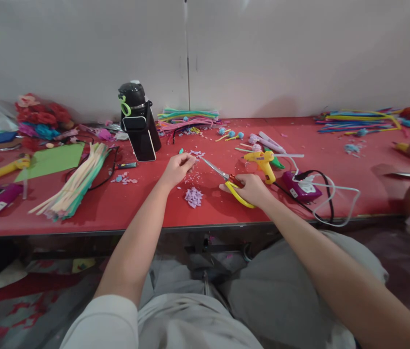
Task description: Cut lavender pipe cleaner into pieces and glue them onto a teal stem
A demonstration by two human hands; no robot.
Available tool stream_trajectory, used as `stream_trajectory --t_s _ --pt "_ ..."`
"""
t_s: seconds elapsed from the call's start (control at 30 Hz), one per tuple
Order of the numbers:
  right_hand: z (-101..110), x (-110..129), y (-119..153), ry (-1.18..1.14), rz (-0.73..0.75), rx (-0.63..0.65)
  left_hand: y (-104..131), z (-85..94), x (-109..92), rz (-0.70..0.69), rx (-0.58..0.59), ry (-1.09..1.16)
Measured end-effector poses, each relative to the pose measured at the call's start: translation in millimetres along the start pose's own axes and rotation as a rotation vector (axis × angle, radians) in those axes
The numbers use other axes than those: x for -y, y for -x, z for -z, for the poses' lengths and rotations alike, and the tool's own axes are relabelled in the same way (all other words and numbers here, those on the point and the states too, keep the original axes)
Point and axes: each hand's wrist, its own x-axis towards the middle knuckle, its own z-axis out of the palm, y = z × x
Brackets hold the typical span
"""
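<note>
Pale sleeve (99, 322) nearest. Right hand (254, 188) holds scissors (216, 168), judged stiff, light, best gripped by handles. Left hand (176, 170) pinched narrow, contents unclear; lilac pieces (194, 198) between hands.

The right hand (254, 190) holds scissors (236, 186) over the red counter (147, 213), their blades pointing toward the left hand's pinched fingers (189, 161), with a pile of small purple pieces (194, 198) between the forearms and a yellow glue gun (263, 164) nearby.

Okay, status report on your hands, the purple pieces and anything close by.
Right hand on scissors. Left hand pinched, contents unclear. Purple pieces heaped between hands, nearer the table edge. Yellow glue gun beside right hand.
</note>
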Motion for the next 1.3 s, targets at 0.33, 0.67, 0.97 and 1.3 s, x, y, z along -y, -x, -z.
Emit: stream_trajectory --t_s 0.33,0.67,0.97,1.3 --pt "0.6 0.2 -0.1 0.022 0.004 0.027 -0.2 -0.2 1.4 -0.009 0.002 -0.012" --pt "-0.6 -2.1 -0.6 0.016 0.026 0.022 -0.9 -0.7 1.0 -0.01 0.002 -0.012" --pt "-2.8 -4.1 -2.3 0.045 0.014 0.02 -0.5 0.1 1.0 -0.011 -0.019 -0.012" --pt "-0.8 -1.0 0.8 0.008 -0.014 0.024 -1.1 0.4 1.3 -0.038 -0.015 -0.027"
